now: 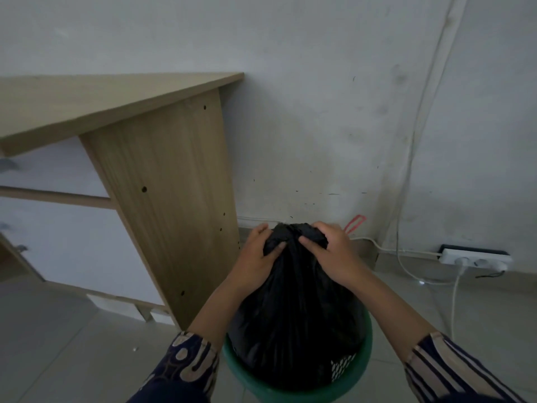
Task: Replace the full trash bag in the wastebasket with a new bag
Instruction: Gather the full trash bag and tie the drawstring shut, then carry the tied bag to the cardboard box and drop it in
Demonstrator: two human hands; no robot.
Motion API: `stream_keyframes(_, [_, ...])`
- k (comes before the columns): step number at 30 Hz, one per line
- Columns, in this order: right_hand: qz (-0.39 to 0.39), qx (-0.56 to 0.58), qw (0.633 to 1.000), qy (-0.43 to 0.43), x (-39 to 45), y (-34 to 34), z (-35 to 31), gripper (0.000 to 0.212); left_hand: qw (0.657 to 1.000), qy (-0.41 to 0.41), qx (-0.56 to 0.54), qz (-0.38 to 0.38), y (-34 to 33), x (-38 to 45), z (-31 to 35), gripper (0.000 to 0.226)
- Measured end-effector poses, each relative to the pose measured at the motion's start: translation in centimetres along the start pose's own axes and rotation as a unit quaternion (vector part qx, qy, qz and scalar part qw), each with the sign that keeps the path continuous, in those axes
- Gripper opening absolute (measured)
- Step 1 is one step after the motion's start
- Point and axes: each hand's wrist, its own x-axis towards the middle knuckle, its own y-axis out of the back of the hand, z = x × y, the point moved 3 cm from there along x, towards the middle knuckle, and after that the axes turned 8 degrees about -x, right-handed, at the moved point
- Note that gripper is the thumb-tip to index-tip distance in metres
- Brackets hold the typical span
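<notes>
A full black trash bag [296, 315] stands in a green mesh wastebasket [357, 382] on the floor at the bottom centre. The bag's top is gathered into a bunch. My left hand [257, 258] grips the left side of that bunch, fingers curled over the plastic. My right hand [329, 251] grips the right side of it in the same way. The lower part of the bag stays inside the basket, and the basket's bottom is out of the frame.
A wooden desk [174, 184] stands close on the left, its side panel next to the basket. The wall is right behind. A white power strip [476, 260] with cables lies on the floor at the right. A red loop [354, 222] pokes out behind my right hand.
</notes>
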Motion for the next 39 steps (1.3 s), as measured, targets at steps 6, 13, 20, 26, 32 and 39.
stream_keyframes(6, [0.008, 0.036, 0.999, -0.012, -0.8, 0.2, -1.7, 0.007, 0.997, 0.046, -0.053, -0.016, 0.7, -0.7, 0.9, 0.016])
stream_keyframes(13, [0.08, 0.093, 0.992, -0.012, 0.0, 3.2, -6.1, 0.012, 0.999, -0.009, -0.047, 0.026, 2.8, 0.1, 5.9, 0.019])
stream_keyframes(20, [0.095, 0.119, 0.988, -0.012, 3.6, 5.0, -7.3, 0.031, 0.996, -0.034, -0.072, 0.041, 3.8, 3.3, 7.7, 0.032])
stream_keyframes(26, [0.048, 0.139, 0.987, -0.062, 5.1, 7.0, -8.6, 0.028, 0.991, -0.004, -0.13, 0.032, 4.1, 3.0, 9.4, 0.022])
stream_keyframes(32, [0.015, 0.13, 0.986, -0.103, 5.7, 12.0, -14.3, 0.025, 0.995, 0.019, -0.095, -0.006, 7.1, 2.6, 16.4, 0.03])
stream_keyframes(39, [-0.033, 0.123, 0.985, -0.119, 5.0, 19.8, -25.9, 0.027, 0.988, 0.089, -0.122, 0.038, 12.4, -1.6, 28.9, 0.016])
